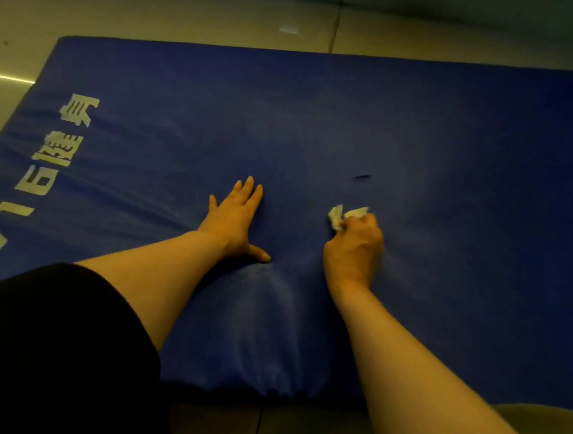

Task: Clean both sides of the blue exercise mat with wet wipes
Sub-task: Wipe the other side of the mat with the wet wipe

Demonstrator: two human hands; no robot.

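The exercise mat [353, 119] lies flat on the tiled floor [191, 13], which shows beyond its far edge, off its left end and in front of its near edge. Printed lettering [44, 162] runs along the mat's left end. The left hand [236, 218] rests flat on the mat near its middle. Just to its right, the right hand [355, 248] holds a crumpled wet wipe [341, 215] against the mat. A small mark [362, 177] sits on the mat just beyond the wipe.

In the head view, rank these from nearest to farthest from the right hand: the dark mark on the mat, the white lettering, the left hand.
From the right hand:
1. Dark mark, just beyond it.
2. Left hand, flat on the mat, leftward.
3. White lettering, far left edge.
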